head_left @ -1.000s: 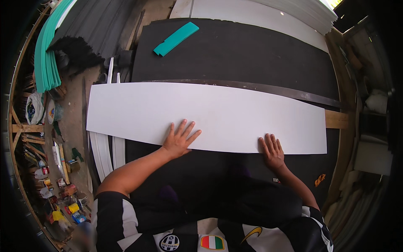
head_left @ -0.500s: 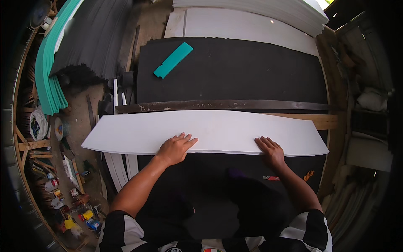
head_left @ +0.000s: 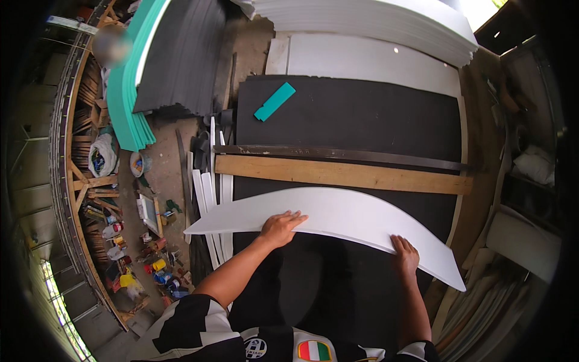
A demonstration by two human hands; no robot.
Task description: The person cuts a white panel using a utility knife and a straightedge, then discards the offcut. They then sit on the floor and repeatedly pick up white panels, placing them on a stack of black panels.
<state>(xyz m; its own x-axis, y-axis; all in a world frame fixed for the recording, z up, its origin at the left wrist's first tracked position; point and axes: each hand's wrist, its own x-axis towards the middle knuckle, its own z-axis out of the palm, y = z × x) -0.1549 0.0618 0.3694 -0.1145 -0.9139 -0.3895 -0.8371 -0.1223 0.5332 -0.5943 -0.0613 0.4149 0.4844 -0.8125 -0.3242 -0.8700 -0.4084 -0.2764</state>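
A long white foam sheet [head_left: 338, 211] lies across in front of me, its middle bowed and its two ends drooping, the right end lower. My left hand [head_left: 283, 229] grips its near edge left of the middle, fingers on the top face and thumb hidden. Further right, my right hand [head_left: 407, 253] grips the same edge, fingertips over the top and thumb out of sight. Below and beyond the sheet is a black flat surface [head_left: 362, 120]. A wooden plank [head_left: 344, 174] and a dark metal bar [head_left: 338, 154] lie crosswise just past the sheet.
A teal foam strip [head_left: 275, 101] lies on the black surface. Stacked white sheets [head_left: 368, 24] stand at the back, with black sheets [head_left: 181, 60] and teal sheets [head_left: 123, 102] at the left. White strips [head_left: 208, 193] lean at the left edge. Clutter [head_left: 160, 265] covers the floor left.
Both hands have drawn the white sheet nearer, uncovering the wooden plank, and it now bows with its right end lower. My head view has shifted, showing more on the left.
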